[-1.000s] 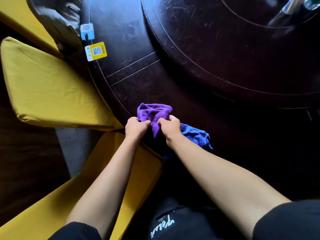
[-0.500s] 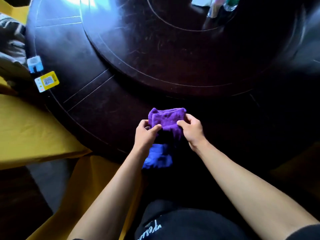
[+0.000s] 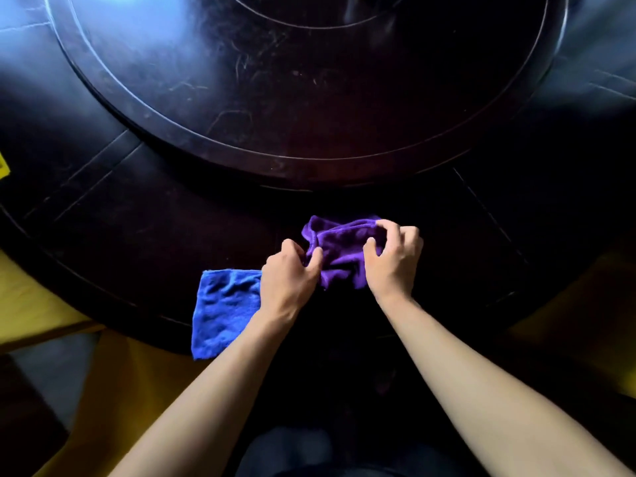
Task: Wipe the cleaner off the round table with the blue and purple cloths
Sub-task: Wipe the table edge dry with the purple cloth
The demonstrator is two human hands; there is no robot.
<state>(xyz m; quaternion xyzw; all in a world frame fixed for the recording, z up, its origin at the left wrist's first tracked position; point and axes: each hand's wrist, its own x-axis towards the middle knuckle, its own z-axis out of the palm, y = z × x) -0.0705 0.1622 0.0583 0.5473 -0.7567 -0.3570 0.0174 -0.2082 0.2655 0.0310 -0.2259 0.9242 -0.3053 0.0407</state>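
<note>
Since half a second ago the blue cloth (image 3: 225, 309) has come out from under the purple one and now lies spread flat at the near table (image 3: 144, 232) edge, one corner hanging just over the rim; the view has also swung so the yellow tag is nearly out of frame at left. I note the left hand (image 3: 289, 280) beside the blue cloth's right edge, its fingers curled into the left side of the purple cloth (image 3: 339, 254). Right hand (image 3: 392, 258) grips the same cloth from the right, thumb and fingers pinching its far fold. Purple cloth is bunched between both hands, resting on the outer ring of the table, just short of the raised turntable (image 3: 303, 80). My reading: cloths are only being sorted and readied; no wiping stroke is under way. I cannot make out cleaner on the dark surface, only scratches and glare on the turntable, so I cannot tell how much is already wiped. Judged remaining: essentially the whole wipe, both cloths.
</note>
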